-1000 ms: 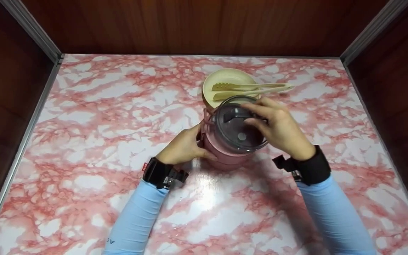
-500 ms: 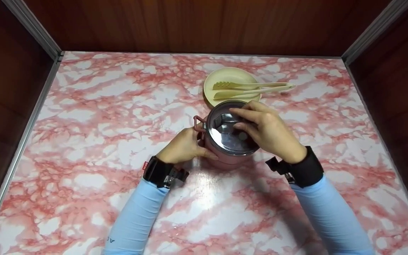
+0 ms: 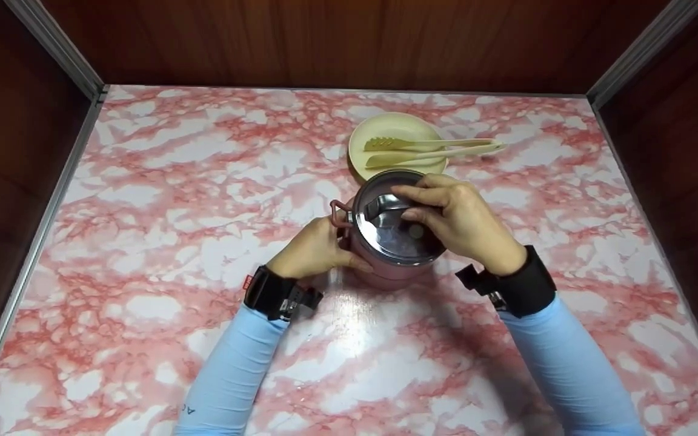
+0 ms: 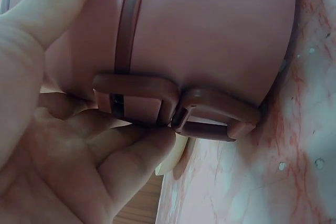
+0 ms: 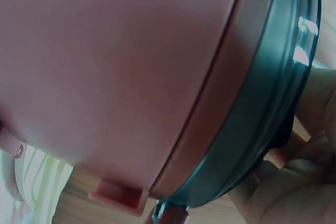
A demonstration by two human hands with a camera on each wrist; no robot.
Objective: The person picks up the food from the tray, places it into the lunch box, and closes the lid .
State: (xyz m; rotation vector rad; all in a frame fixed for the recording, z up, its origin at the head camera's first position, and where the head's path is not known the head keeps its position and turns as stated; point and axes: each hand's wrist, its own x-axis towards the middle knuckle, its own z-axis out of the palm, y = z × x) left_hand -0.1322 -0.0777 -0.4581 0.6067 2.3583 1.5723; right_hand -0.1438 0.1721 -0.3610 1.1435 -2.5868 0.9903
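A pink lidded pot [image 3: 390, 275] stands on the table, its round dark see-through lid [image 3: 385, 239] level on its rim. My left hand [image 3: 315, 249] holds the pot's side, thumb on the near wall and the other fingers behind. In the left wrist view, two brown-red loop handles [image 4: 210, 111] sit beside those fingertips. Above the lid, my right hand [image 3: 467, 218] pinches the dark knob [image 3: 379, 206] between thumb and fingers. The right wrist view has the lid's edge [image 5: 252, 93] against the pot's rim. A reddish clasp [image 3: 338, 213] sticks out at the rim's left.
Just behind the pot lies a pale yellow plate [image 3: 379, 128]. Pale tongs [image 3: 428, 145] rest across it, their joined end reaching past its right edge. The marbled table [image 3: 203, 181] is bounded by dark wooden walls [image 3: 349, 42] at the back and sides.
The lid, raised and tilted a second ago, has come down and leftward onto the pot with my right hand. The reddish clasp now stands farther out. My left hand has kept its hold.
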